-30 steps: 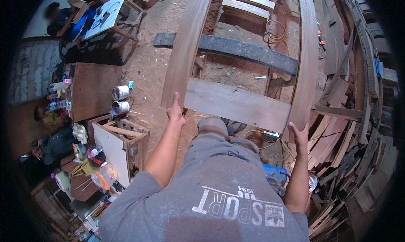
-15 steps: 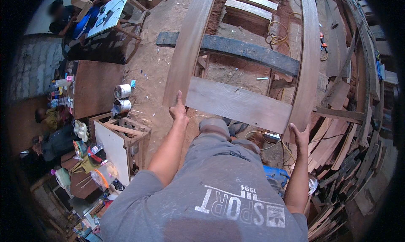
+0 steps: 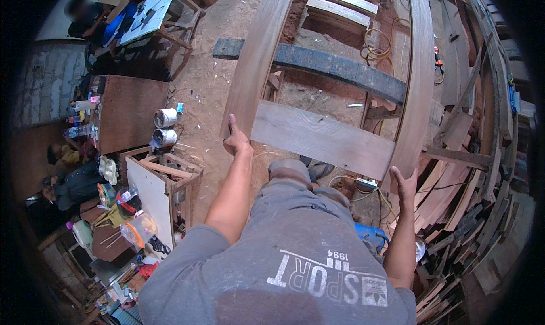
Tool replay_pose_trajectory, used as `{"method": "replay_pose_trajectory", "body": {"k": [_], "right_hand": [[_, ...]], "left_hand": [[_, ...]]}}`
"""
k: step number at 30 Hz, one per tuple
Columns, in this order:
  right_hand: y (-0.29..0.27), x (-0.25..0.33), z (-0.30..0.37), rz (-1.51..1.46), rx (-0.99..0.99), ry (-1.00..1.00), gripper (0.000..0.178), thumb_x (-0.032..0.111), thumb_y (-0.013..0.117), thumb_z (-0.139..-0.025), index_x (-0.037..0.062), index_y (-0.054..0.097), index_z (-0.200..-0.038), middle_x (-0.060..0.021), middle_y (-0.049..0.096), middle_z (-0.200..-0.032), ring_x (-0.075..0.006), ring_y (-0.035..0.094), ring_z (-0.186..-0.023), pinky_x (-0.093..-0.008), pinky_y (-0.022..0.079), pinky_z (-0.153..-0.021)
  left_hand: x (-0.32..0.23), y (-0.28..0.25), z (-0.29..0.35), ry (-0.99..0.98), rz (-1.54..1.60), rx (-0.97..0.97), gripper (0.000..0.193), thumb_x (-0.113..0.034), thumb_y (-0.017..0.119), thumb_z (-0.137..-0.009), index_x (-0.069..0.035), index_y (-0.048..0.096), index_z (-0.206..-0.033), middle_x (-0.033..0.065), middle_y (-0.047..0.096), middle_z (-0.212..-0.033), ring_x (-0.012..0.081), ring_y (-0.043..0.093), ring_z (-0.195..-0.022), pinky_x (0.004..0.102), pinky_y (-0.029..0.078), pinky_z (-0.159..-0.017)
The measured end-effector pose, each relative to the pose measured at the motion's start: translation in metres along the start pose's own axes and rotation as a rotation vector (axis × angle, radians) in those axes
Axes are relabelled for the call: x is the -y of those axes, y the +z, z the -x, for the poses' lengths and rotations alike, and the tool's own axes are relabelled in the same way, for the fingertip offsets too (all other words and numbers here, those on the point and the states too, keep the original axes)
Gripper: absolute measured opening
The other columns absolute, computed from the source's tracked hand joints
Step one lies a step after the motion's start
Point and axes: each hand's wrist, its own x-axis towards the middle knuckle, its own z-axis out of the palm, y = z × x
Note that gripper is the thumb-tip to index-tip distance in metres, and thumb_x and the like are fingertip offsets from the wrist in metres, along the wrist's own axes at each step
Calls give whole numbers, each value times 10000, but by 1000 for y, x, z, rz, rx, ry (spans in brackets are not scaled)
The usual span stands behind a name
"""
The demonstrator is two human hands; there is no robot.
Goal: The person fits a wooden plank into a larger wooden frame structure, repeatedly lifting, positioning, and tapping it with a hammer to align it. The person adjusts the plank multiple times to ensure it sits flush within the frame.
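Observation:
A large wooden door frame extends away from me, with a left upright board (image 3: 255,53), a right upright board (image 3: 417,70) and a wide near crosspiece (image 3: 323,139) between them. My left hand (image 3: 237,140) grips the near end of the left upright, thumb on top and fingers mostly hidden. At the near end of the right upright, my right hand (image 3: 404,183) holds on in the same way, its fingertips out of sight. Under the uprights runs a dark support beam (image 3: 340,70) that crosses from left to right.
Two paint cans (image 3: 165,118) stand left of the frame, by a brown cabinet panel (image 3: 133,114). Yellow hose (image 3: 379,51) coils on the dirt floor beyond. Stacked timber (image 3: 482,234) fills the right side. A person (image 3: 85,19) sits at the far left beside a white-topped table (image 3: 150,13).
My left hand has shifted slightly outward and away along the left upright, its thumb now nearer the outer edge. My right hand keeps its place. The whole view has moved slightly.

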Motion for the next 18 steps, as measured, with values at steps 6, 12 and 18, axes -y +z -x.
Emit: {"method": "replay_pose_trajectory", "body": {"k": [6, 12, 18], "right_hand": [[0, -3, 0, -90, 21, -25, 1136, 437, 965, -731, -111, 385, -1539, -283, 564, -1465, -372, 578, -1345, -432, 442, -1153], [0, 1, 2, 35, -42, -6, 1077, 434, 962, -732, -90, 438, -1514, -275, 572, -1459, -362, 591, -1333, -432, 454, -1138], [-2, 1, 4, 89, -33, 24, 1224, 517, 949, -710, -134, 353, -1558, -313, 540, -1492, -389, 543, -1398, -450, 421, -1174]], "left_hand": [[5, 2, 0, 67, 131, 26, 1043, -787, 802, -743, 160, 714, -1170, 275, 738, -1215, 373, 734, -1090, 466, 579, -949], [11, 2, -10, 79, 126, 55, 1064, -800, 780, -756, 164, 699, -1199, 284, 722, -1251, 382, 715, -1146, 462, 570, -982], [5, -4, -2, 71, 82, 73, 1001, -750, 791, -794, 147, 697, -1228, 271, 720, -1270, 373, 716, -1143, 463, 566, -988]]}}
